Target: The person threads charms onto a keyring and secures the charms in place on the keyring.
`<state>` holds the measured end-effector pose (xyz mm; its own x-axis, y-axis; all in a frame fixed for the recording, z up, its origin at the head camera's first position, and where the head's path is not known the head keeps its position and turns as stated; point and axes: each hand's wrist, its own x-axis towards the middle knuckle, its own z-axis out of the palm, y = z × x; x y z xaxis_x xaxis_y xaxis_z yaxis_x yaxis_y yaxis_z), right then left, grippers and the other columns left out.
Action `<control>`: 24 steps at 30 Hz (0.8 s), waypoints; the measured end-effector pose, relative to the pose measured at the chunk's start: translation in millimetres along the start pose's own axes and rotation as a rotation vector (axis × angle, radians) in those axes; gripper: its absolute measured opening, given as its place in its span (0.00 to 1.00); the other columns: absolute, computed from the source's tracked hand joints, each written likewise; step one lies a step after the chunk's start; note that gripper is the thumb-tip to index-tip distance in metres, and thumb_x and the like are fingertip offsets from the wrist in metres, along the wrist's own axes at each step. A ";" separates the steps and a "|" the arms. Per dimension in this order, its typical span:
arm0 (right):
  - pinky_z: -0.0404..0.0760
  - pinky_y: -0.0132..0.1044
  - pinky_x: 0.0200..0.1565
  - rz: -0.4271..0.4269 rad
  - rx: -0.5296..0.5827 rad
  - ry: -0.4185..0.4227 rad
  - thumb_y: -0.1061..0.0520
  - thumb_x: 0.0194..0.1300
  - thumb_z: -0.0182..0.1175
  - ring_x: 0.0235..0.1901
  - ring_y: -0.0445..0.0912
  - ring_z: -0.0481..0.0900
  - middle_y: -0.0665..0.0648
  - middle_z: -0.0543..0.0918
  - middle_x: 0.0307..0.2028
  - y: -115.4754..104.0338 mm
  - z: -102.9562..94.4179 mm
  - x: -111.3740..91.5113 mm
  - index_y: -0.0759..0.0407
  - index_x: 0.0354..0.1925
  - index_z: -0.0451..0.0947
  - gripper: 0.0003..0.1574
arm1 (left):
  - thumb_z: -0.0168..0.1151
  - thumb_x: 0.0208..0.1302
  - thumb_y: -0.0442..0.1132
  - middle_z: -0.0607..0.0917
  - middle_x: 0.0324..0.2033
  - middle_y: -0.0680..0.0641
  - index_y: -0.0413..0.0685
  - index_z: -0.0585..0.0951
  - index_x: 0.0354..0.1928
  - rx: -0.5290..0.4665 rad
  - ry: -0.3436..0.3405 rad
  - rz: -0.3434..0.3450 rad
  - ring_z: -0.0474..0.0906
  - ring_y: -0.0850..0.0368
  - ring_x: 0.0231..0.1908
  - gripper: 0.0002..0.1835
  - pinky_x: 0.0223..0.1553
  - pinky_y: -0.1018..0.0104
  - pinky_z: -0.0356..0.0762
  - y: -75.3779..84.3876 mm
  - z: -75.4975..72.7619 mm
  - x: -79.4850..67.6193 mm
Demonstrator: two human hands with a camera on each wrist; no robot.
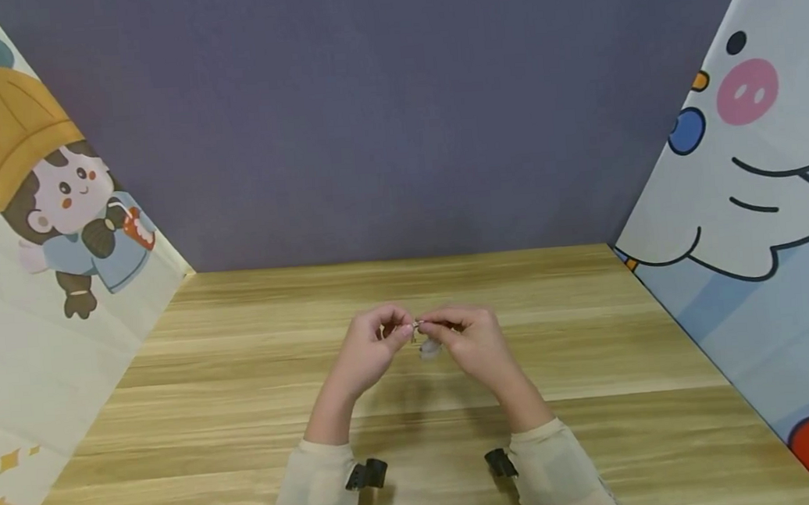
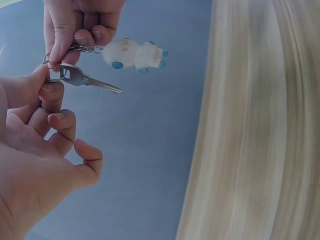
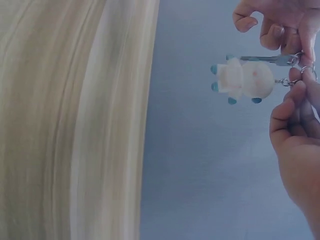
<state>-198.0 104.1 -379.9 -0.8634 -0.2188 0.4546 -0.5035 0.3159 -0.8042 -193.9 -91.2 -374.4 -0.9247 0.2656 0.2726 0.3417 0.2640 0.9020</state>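
Observation:
Above the middle of the table, my left hand (image 1: 371, 349) and right hand (image 1: 472, 341) meet fingertip to fingertip over a small keychain. Between thumb and index finger, my left hand pinches the metal split ring (image 2: 52, 80) where a silver key (image 2: 76, 76) hangs; its other fingers are loosely curled. The right thumb and fingers pinch the ring's other side, near the short chain (image 3: 285, 82). From that chain dangles a white figurine charm (image 2: 121, 54) with teal ears and feet. Fingertips cover part of the ring, so whether the key is fully threaded on it cannot be told.
The wood-grain table (image 1: 247, 420) lies below both hands. A dark grey-blue panel (image 1: 396, 128) rises at its back edge. Cartoon-printed sheets border the left (image 1: 3, 351) and right sides. Black wrist camera mounts (image 1: 367, 474) sit on both sleeves.

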 end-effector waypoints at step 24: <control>0.88 0.38 0.49 0.281 0.334 -0.028 0.61 0.72 0.69 0.40 0.45 0.89 0.53 0.93 0.41 7.6 -8.3 0.7 0.67 0.50 0.89 0.13 | 0.61 0.77 0.32 0.79 0.36 0.51 0.34 0.82 0.42 -0.176 -0.076 0.018 0.75 0.56 0.42 0.06 0.47 0.63 0.76 1.9 -5.8 -2.8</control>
<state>-202.7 114.1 -382.6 -0.9619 -0.1932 0.1935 -0.2070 0.0522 -0.9769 -191.7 -96.9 -371.5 -0.9013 0.3397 0.2688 0.3170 0.0943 0.9437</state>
